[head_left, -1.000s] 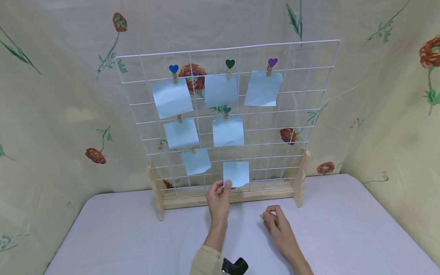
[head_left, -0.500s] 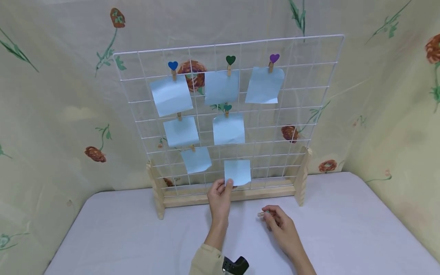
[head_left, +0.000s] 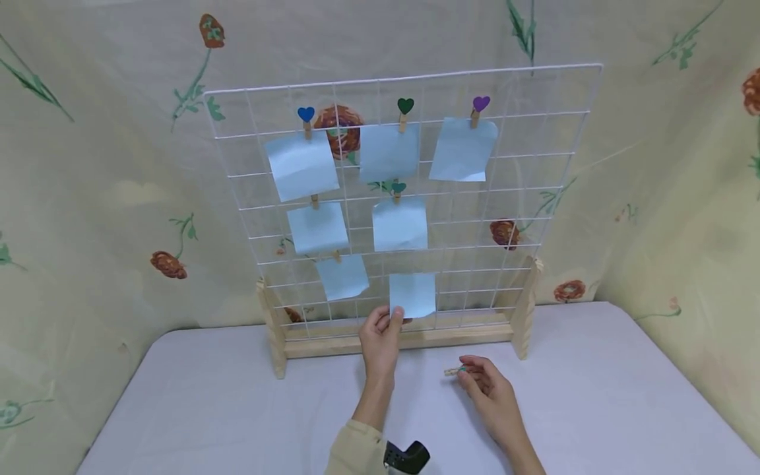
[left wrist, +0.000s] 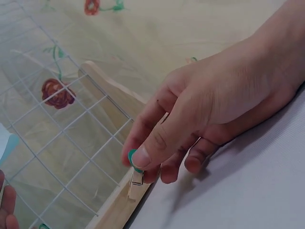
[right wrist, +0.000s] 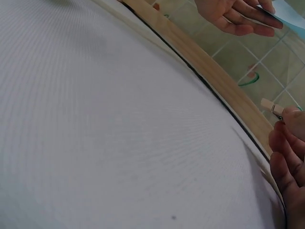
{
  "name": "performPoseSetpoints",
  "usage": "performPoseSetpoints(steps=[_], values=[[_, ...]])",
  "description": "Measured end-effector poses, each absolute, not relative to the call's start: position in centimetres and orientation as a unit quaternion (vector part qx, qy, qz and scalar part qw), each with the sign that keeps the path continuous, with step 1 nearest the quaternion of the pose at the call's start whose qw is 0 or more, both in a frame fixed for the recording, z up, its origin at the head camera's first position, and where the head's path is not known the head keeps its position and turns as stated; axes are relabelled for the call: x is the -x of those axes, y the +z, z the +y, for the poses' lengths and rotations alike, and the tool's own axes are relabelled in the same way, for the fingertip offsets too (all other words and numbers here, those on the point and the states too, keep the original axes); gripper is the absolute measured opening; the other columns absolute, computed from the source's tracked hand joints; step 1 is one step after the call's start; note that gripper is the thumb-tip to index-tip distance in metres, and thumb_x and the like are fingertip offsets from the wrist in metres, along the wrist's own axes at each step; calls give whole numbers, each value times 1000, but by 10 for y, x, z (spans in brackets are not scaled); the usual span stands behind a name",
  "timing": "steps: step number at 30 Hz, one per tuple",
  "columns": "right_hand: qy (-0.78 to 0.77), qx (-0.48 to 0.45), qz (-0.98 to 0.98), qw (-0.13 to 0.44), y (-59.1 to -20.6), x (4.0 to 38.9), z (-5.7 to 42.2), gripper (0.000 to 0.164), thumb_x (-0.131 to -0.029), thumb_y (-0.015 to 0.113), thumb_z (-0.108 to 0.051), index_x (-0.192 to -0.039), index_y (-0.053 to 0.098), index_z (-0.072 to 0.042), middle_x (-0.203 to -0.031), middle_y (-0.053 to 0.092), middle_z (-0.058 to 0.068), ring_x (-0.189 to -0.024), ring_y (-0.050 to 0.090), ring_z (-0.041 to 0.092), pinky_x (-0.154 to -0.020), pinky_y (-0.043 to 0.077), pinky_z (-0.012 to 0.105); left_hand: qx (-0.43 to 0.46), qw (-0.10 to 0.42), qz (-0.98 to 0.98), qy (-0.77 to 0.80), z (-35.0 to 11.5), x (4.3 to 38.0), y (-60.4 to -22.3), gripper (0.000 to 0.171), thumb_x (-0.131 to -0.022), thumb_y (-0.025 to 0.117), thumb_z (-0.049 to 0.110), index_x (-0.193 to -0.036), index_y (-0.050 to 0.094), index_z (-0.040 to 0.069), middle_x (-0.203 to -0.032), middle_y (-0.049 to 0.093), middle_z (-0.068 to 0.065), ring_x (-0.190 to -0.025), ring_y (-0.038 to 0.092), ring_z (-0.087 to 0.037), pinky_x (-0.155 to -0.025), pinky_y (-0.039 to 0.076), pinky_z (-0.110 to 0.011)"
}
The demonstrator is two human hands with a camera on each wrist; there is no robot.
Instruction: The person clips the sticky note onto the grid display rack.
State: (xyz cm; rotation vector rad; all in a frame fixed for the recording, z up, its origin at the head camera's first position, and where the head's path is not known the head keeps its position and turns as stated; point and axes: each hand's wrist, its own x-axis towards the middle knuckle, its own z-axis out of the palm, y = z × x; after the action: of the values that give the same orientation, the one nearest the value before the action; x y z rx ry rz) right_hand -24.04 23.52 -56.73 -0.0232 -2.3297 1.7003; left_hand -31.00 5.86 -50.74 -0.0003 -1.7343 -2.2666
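Note:
My left hand (head_left: pixel 380 343) pinches a light blue sticky note (head_left: pixel 413 295) by its lower left corner, against the bottom of the white wire grid (head_left: pixel 463 280). To the right and nearer me, my right hand (head_left: pixel 489 396) pinches a small wooden clothespin (head_left: pixel 451 372) between thumb and fingers, just above the table. In the left wrist view, the clothespin (left wrist: pixel 135 191) has a green heart (left wrist: pixel 133 155) under the thumb, and its wooden end points down. At the right edge of the right wrist view, the clothespin (right wrist: pixel 271 107) juts out from the fingertips.
Several blue notes (head_left: pixel 303 167) hang on the grid from clothespins, some with hearts, among them a blue (head_left: pixel 305 114) and a purple heart (head_left: pixel 481 103). A wooden base (head_left: pixel 457 337) holds the grid on the white table (head_left: pixel 225 402). Flowered cloth (head_left: pixel 136 152) hangs behind.
The clothespin has turned in my right fingers, and more of it shows, pointing left. My left hand keeps the note at nearly the same place on the grid.

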Motion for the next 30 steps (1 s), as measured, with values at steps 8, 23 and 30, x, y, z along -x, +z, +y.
performPoseSetpoints(steps=[8,23,30], values=[[627,9,-767,134,-568,242,236,27,-91,63,-19,-111,59,-2,-102,66,13,-80,65,4,-69,54,20,15,147,-591,-793,59,312,-505,22,-90,64,13,-100,62,-5,-89,70,-25,-84,69,-37,-73,53,-23],[661,4,-729,177,-560,240,237,29,-95,55,-10,-121,50,2,-87,67,-5,-72,62,5,-59,50,20,16,145,-602,-785,63,319,-496,21,-90,64,16,-101,64,-1,-90,71,-20,-86,68,-38,-71,53,-25],[659,43,-731,170,-559,239,235,27,-92,61,-12,-114,59,1,-89,70,-11,-75,64,2,-59,49,18,6,142,-603,-785,64,320,-494,20,-90,64,16,-102,64,0,-91,71,-19,-86,68,-36,-68,51,-19]])
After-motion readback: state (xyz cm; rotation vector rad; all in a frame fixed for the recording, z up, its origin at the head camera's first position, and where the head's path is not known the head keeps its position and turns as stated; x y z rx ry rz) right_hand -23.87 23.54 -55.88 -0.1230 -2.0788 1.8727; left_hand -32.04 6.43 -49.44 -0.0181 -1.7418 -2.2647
